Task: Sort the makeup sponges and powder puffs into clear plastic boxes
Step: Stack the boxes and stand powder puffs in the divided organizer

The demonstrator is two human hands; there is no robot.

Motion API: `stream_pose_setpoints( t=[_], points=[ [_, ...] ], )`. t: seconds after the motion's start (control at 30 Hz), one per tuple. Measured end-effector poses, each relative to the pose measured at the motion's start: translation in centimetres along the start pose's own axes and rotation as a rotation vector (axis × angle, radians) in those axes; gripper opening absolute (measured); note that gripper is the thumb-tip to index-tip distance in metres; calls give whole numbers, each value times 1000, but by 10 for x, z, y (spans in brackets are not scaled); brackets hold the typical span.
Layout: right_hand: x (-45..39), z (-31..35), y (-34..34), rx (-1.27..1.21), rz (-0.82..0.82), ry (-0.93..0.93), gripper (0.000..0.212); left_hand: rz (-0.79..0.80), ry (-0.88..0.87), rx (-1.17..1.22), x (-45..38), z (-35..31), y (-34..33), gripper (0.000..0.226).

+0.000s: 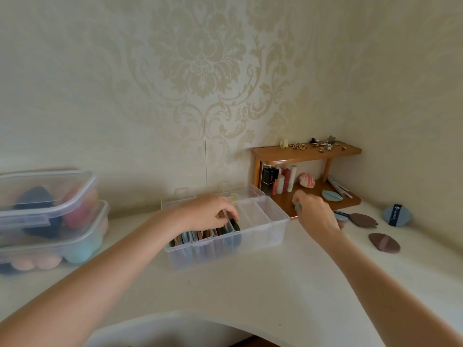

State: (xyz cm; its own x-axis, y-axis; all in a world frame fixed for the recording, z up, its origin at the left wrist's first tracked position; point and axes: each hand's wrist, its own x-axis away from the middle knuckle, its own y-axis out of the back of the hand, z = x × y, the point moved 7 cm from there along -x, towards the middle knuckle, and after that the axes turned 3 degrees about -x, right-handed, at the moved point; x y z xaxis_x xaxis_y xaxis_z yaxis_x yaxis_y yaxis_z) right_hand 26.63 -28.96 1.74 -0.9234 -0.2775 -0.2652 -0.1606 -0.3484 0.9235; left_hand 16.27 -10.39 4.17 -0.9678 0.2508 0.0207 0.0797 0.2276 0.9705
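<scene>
A clear divided box (265, 234) stands in the middle of the table, its left slots packed with upright powder puffs. My left hand (205, 211) rests inside it, fingers pinching a dark green puff (235, 225). My right hand (317, 214) hovers by the box's right end, closed on a grey-blue puff (297, 207). Loose puffs lie to the right: a blue one (340, 216), a brown one (363, 219), another brown one (384, 242) and a blue one with a dark strap (397, 215).
Two stacked clear lidded boxes (50, 216) of egg-shaped sponges stand at the left. A small wooden shelf (308, 152) in the corner holds cosmetics, hair clips, a blue puff (332, 195) and a pink marbled sponge (307, 180). The table's front edge curves inward.
</scene>
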Motion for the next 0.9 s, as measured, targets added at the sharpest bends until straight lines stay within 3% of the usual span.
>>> stream_pose_setpoints(
  t=[0.13,0.23,0.37,0.47,0.73,0.9],
  points=[
    [11,35,52,-364,-263,51,29,-24,16,-5,-2,2,2,23],
    [24,81,60,-453,-196,193,19,-48,54,-37,-4,4,0,22],
    [42,121,38,-377,-37,276,8,-63,59,-93,-2,3,1,22],
    [45,131,22,-239,-36,311,16,-73,58,-98,-1,2,1,23],
    [50,125,15,-255,-112,337,17,-34,63,-93,-7,6,0,32],
    [46,127,6,-140,-104,366,23,-28,75,-39,-10,7,0,22]
  ],
)
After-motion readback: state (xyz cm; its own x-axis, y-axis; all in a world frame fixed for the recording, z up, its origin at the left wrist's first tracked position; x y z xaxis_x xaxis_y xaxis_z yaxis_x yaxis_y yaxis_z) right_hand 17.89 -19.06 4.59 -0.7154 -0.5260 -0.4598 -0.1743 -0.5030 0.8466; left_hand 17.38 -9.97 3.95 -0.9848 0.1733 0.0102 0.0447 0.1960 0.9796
